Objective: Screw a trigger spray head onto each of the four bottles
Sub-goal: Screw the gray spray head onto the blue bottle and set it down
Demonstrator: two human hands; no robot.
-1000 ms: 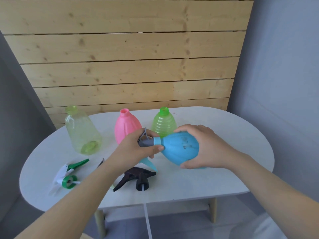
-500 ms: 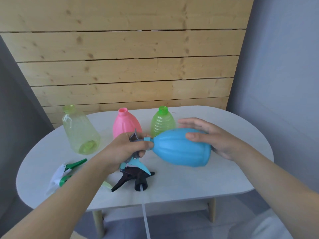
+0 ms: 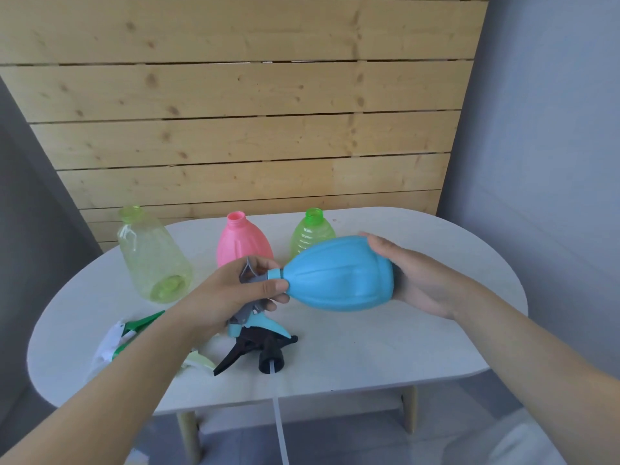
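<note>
A blue bottle point(image 3: 339, 273) is held on its side above the table, neck pointing left. My right hand point(image 3: 414, 275) grips its base end. My left hand point(image 3: 235, 293) is closed around a grey and blue spray head point(image 3: 250, 318) at the bottle's neck. Upright at the back stand a clear yellow-green bottle point(image 3: 152, 260), a pink bottle point(image 3: 240, 241) and a green ribbed bottle point(image 3: 312, 231), all with bare necks. A black spray head point(image 3: 258, 352) with a white tube lies near the front edge. A green and white spray head point(image 3: 125, 333) lies to the left, partly behind my forearm.
The white oval table point(image 3: 385, 360) has its front edge close to the loose spray heads. A wooden slat wall point(image 3: 235, 129) rises behind the bottles. A pale green spray-head part point(image 3: 198, 360) peeks from under my left forearm.
My right hand slid from the bottle's side to its base, and the bottle turned. My left hand regripped the spray head at the neck.
</note>
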